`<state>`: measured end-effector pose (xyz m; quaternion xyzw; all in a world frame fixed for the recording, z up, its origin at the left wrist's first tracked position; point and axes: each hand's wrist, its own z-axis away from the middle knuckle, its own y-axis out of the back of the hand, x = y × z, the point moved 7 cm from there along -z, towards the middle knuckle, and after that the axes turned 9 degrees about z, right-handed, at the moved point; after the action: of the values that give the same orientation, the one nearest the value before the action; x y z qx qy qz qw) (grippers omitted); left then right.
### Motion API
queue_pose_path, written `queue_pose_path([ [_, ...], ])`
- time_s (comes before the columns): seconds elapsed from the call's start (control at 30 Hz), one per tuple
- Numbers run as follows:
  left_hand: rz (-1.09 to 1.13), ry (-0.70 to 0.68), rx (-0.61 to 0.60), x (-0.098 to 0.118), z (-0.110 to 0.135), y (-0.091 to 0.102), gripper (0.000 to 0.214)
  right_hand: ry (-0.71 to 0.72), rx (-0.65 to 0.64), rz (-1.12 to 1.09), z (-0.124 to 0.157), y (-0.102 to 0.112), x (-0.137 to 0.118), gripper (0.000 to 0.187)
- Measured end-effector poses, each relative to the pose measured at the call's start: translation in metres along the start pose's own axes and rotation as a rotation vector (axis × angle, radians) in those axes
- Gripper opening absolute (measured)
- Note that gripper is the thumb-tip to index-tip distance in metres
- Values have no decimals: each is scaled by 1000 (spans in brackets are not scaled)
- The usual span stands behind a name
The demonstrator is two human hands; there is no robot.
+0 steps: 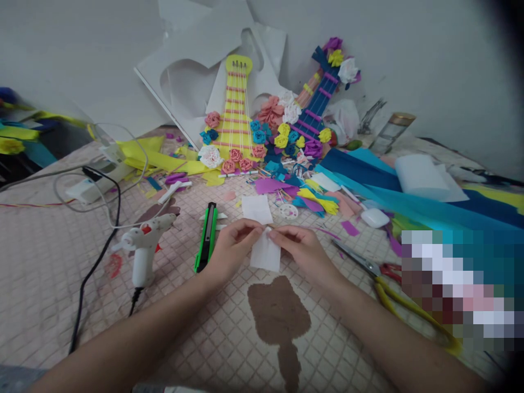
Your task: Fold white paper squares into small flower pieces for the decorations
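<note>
Both of my hands pinch the top edge of a small white paper piece (266, 255), which hangs down between them above the patterned floor mat. My left hand (232, 245) grips its left corner and my right hand (301, 248) its right corner; a thin stick seems to lie along that top edge. A second white paper rectangle (257, 208) lies flat just beyond my fingers. A green utility knife (207, 236) rests directly left of my left hand.
A white glue gun (144, 248) with a black cord stands at the left. Yellow-handled scissors (382, 284) lie at the right. Two paper guitars, yellow (235, 112) and blue (317, 106), lean on the wall with paper flowers. Blue paper sheets (409, 196) spread right. A brown patch (280, 316) marks the mat.
</note>
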<state>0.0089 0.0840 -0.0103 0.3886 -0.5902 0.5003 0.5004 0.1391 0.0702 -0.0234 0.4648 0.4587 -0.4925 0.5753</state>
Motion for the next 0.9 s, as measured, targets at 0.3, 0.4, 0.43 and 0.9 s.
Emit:
queue_pose_path([
  [0.3,117,125,-14,-8,-1,-2,13,10,-4,-4,-1,0,1,23],
  [0.4,177,159,-4,-11,-1,-2,14,19,-9,4,0,-1,-1,23],
  [0.43,195,169,-2,-12,-1,-2,14,22,-10,6,0,-1,-1,23],
  [0.9,209,188,-17,-11,1,-4,19,13,-6,-3,0,-1,-1,24],
])
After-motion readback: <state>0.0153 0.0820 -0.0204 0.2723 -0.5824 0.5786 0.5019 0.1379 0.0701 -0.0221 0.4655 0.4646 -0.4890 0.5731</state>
